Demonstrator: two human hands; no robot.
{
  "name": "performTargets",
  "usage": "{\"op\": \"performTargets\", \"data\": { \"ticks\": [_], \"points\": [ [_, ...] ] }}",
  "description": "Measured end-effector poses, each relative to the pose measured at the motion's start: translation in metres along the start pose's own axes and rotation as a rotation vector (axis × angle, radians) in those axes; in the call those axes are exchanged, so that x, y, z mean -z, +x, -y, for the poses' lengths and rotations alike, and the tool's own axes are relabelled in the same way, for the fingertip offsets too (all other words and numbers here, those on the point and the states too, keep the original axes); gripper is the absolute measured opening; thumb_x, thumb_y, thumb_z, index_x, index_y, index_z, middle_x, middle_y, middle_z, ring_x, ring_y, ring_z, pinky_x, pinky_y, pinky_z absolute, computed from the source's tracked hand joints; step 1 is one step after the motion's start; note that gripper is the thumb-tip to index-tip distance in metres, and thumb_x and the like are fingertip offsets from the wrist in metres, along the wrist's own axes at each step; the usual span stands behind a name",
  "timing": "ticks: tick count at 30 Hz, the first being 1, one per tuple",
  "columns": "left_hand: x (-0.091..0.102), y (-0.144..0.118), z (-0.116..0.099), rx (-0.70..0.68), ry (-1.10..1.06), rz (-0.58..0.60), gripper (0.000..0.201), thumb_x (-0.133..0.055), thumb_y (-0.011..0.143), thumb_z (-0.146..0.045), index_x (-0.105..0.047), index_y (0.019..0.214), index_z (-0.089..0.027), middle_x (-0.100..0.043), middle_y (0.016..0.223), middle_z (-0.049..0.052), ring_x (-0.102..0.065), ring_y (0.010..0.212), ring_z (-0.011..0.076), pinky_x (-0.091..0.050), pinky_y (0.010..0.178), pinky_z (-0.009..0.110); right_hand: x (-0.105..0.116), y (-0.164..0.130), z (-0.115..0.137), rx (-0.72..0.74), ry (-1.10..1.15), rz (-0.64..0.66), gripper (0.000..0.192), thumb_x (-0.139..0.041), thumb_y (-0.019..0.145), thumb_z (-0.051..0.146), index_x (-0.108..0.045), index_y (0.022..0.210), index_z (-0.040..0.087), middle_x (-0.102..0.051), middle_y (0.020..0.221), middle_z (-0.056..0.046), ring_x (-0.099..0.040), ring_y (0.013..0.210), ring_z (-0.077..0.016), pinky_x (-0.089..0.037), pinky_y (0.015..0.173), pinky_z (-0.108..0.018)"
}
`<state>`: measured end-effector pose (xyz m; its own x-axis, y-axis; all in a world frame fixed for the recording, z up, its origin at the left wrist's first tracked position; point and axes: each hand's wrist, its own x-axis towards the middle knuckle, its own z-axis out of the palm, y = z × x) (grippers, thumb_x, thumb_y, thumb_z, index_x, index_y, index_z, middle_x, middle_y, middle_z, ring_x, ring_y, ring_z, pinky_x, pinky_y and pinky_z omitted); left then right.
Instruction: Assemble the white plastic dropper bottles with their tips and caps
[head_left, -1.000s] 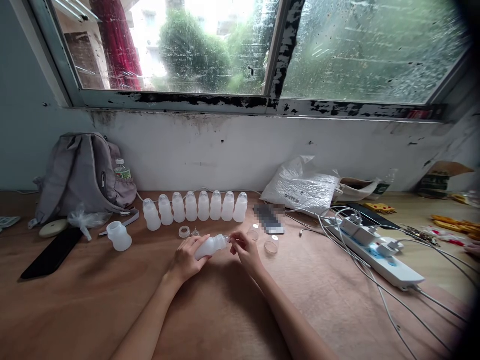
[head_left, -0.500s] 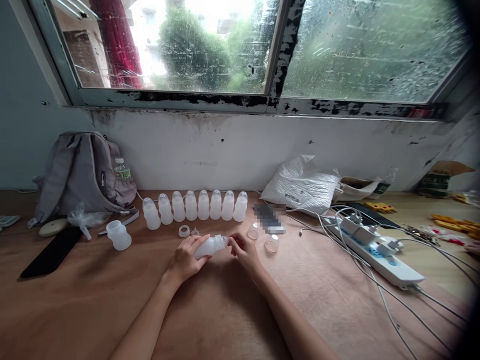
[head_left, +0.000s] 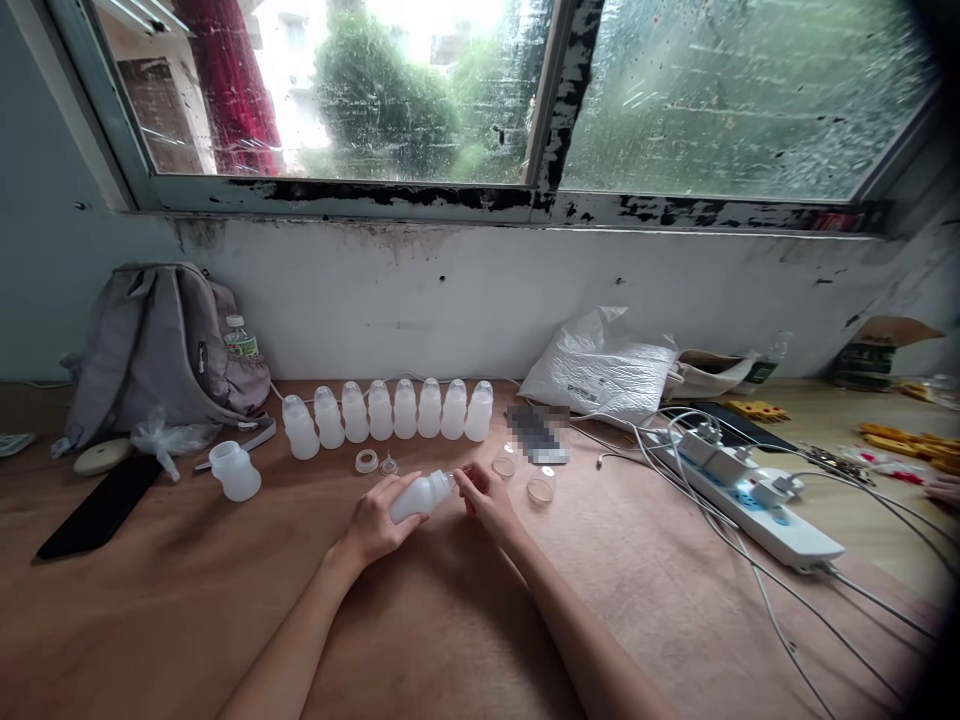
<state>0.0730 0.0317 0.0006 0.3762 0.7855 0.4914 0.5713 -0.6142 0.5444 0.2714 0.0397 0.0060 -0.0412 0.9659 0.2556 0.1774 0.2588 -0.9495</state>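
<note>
My left hand grips a small white plastic bottle lying on its side, neck pointing right. My right hand pinches at the bottle's neck end, fingers closed on a small clear cap or nozzle too small to make out. Just behind the hands lie a white ring, a tiny clear nozzle and two clear round caps. A row of several capped white bottles stands behind them. One open white bottle stands alone to the left.
A grey backpack leans at the back left, with a black phone and a plastic bag in front of it. At the right lie a white bag and a power strip with trailing cables. Another person's hand shows at the far right edge.
Both hands stay on the bottle with only slight finger movement at its neck. The camera has shifted a little, nothing else moved.
</note>
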Motion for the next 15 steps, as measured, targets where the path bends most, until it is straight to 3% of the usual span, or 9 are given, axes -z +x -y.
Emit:
{"op": "performTargets", "data": {
  "ticks": [3, 10, 13, 15],
  "points": [
    [0.001, 0.000, -0.001, 0.008, -0.029, 0.029, 0.048, -0.060, 0.070, -0.034, -0.049, 0.116, -0.023, -0.060, 0.101, 0.006, -0.057, 0.088, 0.0201, -0.047, 0.080, 0.032, 0.001, 0.000, 0.003, -0.027, 0.071, 0.072, 0.031, -0.050, 0.076, 0.048, -0.045, 0.065, 0.020, -0.045, 0.052, 0.005, -0.037, 0.038, -0.0072, -0.028, 0.037, -0.020],
    [0.003, -0.001, -0.006, -0.010, -0.029, 0.071, 0.050, -0.061, 0.069, -0.034, -0.050, 0.117, -0.024, -0.060, 0.099, 0.005, -0.057, 0.087, 0.0191, -0.047, 0.078, 0.031, 0.002, 0.002, 0.000, -0.102, 0.129, 0.051, 0.042, -0.057, 0.071, 0.047, -0.031, 0.050, 0.021, -0.029, 0.041, 0.008, -0.029, 0.035, -0.0057, -0.018, 0.034, -0.020],
    [0.003, 0.001, -0.011, 0.036, -0.135, 0.086, 0.047, -0.061, 0.069, -0.037, -0.053, 0.113, -0.022, -0.061, 0.098, 0.006, -0.057, 0.087, 0.0200, -0.047, 0.078, 0.032, 0.001, 0.002, 0.000, -0.165, 0.196, 0.032, 0.044, -0.058, 0.069, 0.049, -0.031, 0.049, 0.020, -0.026, 0.041, 0.009, -0.027, 0.034, -0.0050, -0.018, 0.034, -0.020],
    [0.002, 0.002, -0.015, 0.124, -0.269, 0.118, 0.044, -0.059, 0.070, -0.039, -0.055, 0.109, -0.019, -0.062, 0.099, 0.007, -0.058, 0.087, 0.0209, -0.047, 0.078, 0.032, 0.000, 0.001, 0.004, -0.182, 0.240, 0.010, 0.040, -0.058, 0.069, 0.049, -0.037, 0.052, 0.019, -0.032, 0.043, 0.008, -0.031, 0.036, -0.0058, -0.023, 0.035, -0.020]
  ]
}}
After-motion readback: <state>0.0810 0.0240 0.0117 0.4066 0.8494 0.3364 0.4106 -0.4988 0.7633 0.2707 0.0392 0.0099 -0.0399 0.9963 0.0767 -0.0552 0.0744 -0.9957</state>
